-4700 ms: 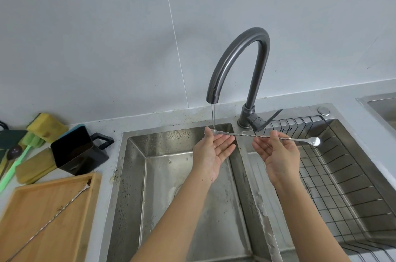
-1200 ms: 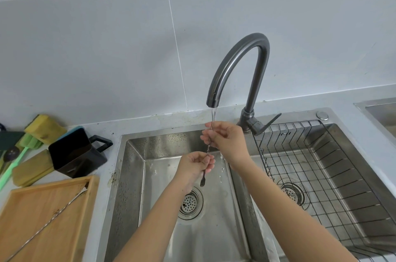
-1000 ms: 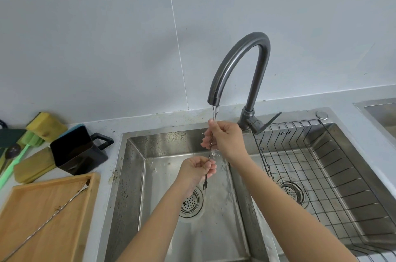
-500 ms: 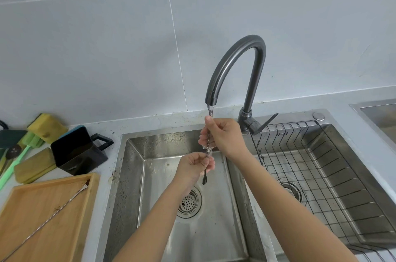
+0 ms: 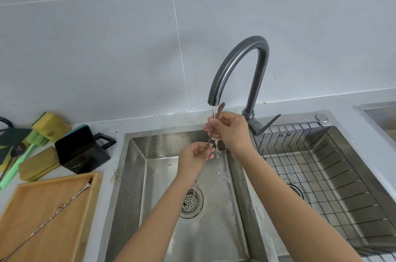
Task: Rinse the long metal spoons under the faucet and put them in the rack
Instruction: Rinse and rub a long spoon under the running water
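Observation:
A long twisted metal spoon (image 5: 220, 107) stands nearly upright under the dark curved faucet (image 5: 242, 64), its bowl poking up beside the spout. My right hand (image 5: 230, 130) grips its upper shaft and my left hand (image 5: 196, 155) pinches its lower part just below. A thin stream of water runs over the spoon and my fingers into the left sink basin (image 5: 137, 176). A second long spoon (image 5: 49, 220) lies diagonally on the wooden tray (image 5: 27, 208) at the left. The wire rack (image 5: 334, 178) sits in the right basin.
A black handled cup (image 5: 80, 151) lies on its side left of the sink. Yellow and green sponges (image 5: 51, 124) and a green brush (image 5: 16, 164) lie behind it. The faucet lever (image 5: 266, 125) points toward the rack. A drain strainer (image 5: 190, 201) sits in the left basin.
The spoon went from lying flat across both open palms to standing upright under the stream. In the last second it has risen, so its bowl now shows above my right hand.

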